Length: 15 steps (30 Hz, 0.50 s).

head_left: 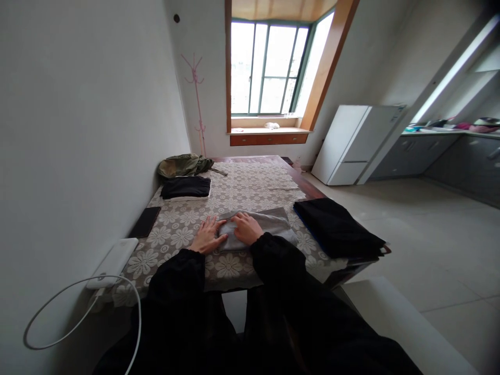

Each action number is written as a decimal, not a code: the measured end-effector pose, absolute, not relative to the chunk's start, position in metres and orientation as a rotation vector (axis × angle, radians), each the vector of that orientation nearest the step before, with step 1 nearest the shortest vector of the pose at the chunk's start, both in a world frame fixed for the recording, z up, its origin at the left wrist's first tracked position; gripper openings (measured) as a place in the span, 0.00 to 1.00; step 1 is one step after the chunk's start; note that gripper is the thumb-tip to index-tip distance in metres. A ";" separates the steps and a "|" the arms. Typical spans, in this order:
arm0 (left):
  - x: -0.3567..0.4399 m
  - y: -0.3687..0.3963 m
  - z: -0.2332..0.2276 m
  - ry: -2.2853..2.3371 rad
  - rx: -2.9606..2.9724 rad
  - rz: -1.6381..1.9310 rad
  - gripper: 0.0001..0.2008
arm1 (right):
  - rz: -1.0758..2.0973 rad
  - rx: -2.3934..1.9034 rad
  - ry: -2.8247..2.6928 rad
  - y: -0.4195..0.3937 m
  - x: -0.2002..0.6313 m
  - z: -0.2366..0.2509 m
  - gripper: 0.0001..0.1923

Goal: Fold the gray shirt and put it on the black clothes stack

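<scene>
Right now both hands lie flat, fingers spread, on a folded grey cloth [258, 225] at the near middle of the table [250, 182]: the left hand [209, 235] presses its left end and the right hand [247, 227] rests on top. To the cloth's right lies a black folded garment [336, 228]; beyond it to the left sits a smaller black stack [186, 187], with a dark phone [145, 222] and a white power bank [114, 262] further left.

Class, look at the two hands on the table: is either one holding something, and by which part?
Neither grips anything. Both the left hand and the right hand lie flat on the left end of the grey cloth.
</scene>
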<state>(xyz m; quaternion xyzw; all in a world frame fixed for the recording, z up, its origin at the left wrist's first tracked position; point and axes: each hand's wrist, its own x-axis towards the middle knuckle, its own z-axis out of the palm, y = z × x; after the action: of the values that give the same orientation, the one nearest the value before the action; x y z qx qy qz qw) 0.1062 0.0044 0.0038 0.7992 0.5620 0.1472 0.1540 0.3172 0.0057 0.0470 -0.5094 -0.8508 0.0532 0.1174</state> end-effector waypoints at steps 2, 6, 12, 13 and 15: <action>0.106 0.005 0.003 1.619 2.288 0.419 0.32 | 0.184 -1.501 -2.529 0.010 0.302 0.040 0.23; 0.105 0.008 0.000 1.620 2.285 0.410 0.33 | 0.235 -1.495 -2.520 0.015 0.307 0.031 0.27; 0.105 0.009 0.000 1.601 2.279 0.407 0.34 | 0.261 -1.564 -2.544 0.011 0.320 0.035 0.32; 0.105 0.009 0.001 1.596 2.278 0.405 0.34 | 0.247 -1.553 -2.553 0.010 0.319 0.036 0.31; 0.105 0.008 0.002 1.589 2.274 0.404 0.35 | 0.263 -1.463 -2.595 0.009 0.314 0.036 0.30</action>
<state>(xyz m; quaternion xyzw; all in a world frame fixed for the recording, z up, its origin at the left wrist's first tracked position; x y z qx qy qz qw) 0.1050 0.0084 0.0016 0.7997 0.5585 0.1421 0.1682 0.3141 0.0092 0.0358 -0.4878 -0.8652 0.0876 0.0754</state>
